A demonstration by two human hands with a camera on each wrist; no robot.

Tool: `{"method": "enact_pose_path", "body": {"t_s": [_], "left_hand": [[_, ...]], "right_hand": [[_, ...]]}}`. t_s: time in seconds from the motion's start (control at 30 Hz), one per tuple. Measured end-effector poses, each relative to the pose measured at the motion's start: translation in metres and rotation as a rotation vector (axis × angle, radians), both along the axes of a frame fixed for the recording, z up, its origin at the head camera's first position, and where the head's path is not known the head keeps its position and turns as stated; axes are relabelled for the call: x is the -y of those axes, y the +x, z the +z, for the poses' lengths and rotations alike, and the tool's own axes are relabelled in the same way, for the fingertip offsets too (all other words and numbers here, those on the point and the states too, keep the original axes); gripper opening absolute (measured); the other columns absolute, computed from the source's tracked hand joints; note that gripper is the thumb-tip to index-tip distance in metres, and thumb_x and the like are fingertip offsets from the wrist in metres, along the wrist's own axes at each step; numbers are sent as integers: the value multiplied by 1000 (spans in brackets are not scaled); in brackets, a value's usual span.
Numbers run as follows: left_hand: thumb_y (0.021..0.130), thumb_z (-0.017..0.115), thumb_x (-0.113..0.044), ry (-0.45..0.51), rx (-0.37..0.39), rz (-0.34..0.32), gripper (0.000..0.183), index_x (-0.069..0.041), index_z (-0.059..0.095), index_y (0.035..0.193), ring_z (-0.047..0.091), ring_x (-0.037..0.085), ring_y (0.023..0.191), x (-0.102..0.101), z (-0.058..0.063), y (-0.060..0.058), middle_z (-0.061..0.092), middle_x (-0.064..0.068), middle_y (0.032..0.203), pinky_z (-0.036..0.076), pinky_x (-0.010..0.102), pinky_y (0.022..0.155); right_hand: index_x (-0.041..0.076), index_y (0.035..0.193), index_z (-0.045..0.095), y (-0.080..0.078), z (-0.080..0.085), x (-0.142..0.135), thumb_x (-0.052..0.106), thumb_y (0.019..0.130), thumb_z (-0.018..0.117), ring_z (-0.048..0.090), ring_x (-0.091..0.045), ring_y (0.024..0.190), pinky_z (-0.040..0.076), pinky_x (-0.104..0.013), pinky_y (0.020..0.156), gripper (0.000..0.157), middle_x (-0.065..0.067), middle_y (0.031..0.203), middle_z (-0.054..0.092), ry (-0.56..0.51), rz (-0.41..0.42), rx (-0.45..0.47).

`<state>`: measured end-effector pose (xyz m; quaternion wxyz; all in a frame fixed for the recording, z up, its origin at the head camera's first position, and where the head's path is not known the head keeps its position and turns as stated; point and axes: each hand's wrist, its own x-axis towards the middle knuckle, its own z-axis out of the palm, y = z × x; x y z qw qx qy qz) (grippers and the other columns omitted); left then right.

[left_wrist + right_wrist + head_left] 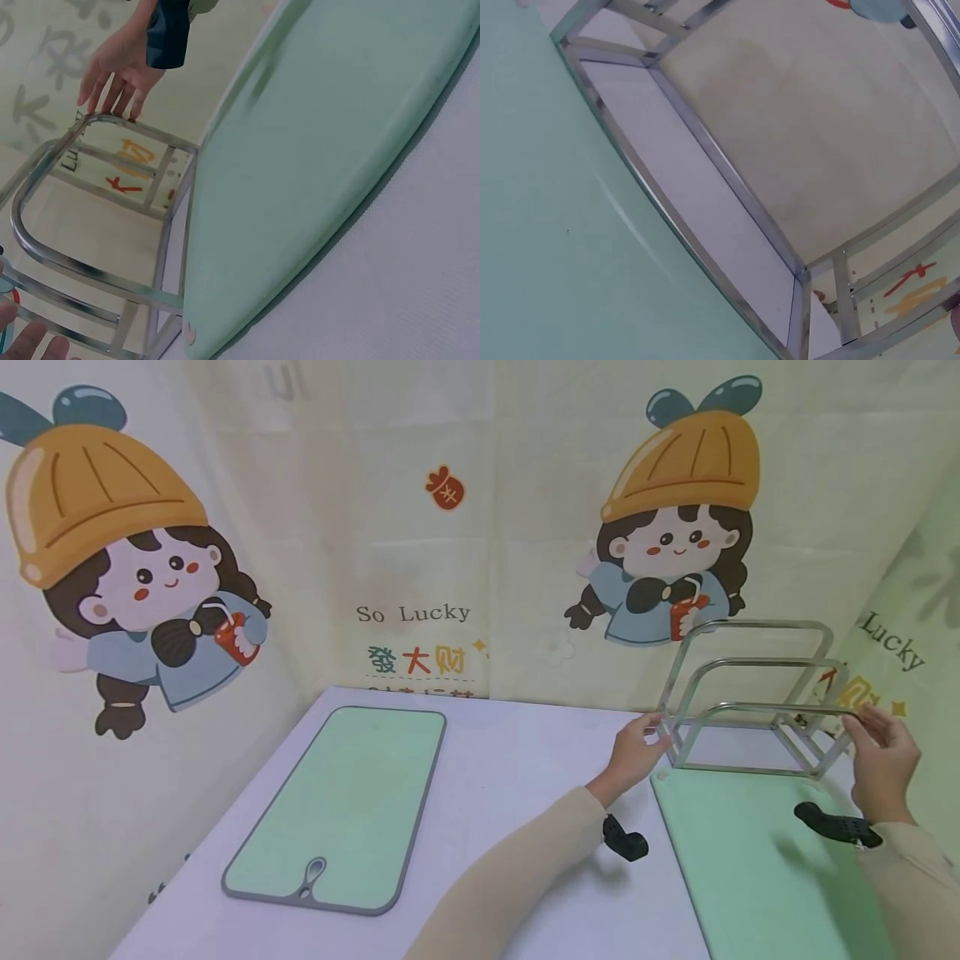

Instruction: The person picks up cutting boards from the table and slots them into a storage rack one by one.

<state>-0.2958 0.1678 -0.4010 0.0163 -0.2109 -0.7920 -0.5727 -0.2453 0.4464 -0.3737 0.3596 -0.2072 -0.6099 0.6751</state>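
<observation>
A silver metal rack [772, 707] with three upright loops stands at the back right of the table. My left hand [632, 752] grips its left side low down, thumb and fingers at the bars. At the opposite end my right hand [885, 760] holds the corner of the front loop, thumb towards me. Seen from the left wrist, the right hand's fingertips [135, 112] touch the bend of the rack [105, 281]. A light green cutting board [757, 843] lies in front, its far edge along the rack's bottom bar. The right wrist view shows that bar [660, 199] against the board.
Another green cutting board [352, 802], with a grey rim and a hanging hole, lies flat at the left of the white table [525, 793]. Printed cloth [525, 568] covers the walls close behind the rack and to its right.
</observation>
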Motion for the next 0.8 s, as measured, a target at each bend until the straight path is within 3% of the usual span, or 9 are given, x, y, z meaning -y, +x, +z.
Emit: {"method": "enact_pose_path", "body": {"t_s": [0.07, 0.2, 0.4, 0.8], "left_hand": [[90, 62, -17, 3, 1, -13, 41, -9, 55, 129, 58, 15, 114, -3, 1, 1, 60, 7, 127, 45, 15, 89], [89, 63, -16, 14, -5, -26, 42, -9, 54, 130, 58, 15, 115, -9, 2, 3, 59, 8, 126, 45, 15, 88], [89, 63, -14, 15, -25, -35, 41, -9, 56, 129, 59, 14, 114, -16, 6, 6, 59, 4, 128, 44, 13, 89], [91, 61, -18, 10, 16, -86, 41, -13, 54, 131, 56, 11, 117, -25, 8, 5, 58, 0, 129, 45, 14, 89]], "right_hand": [[21, 108, 62, 1, -1, -5, 12, 85, 67, 53, 4, 89, 43, 0, 69, 25, 15, 98, 59, -128, 62, -72], [14, 97, 66, 2, -4, -11, 7, 82, 70, 58, 1, 84, 48, -4, 66, 16, 9, 95, 61, -260, 172, -195], [7, 89, 69, -1, -6, -14, 2, 80, 70, 62, -1, 80, 50, -9, 65, 10, 6, 93, 64, -356, 245, -294], [9, 85, 72, -2, -11, -17, 4, 77, 73, 67, -1, 72, 52, -8, 63, 9, 8, 77, 72, -350, 242, -224]]}}
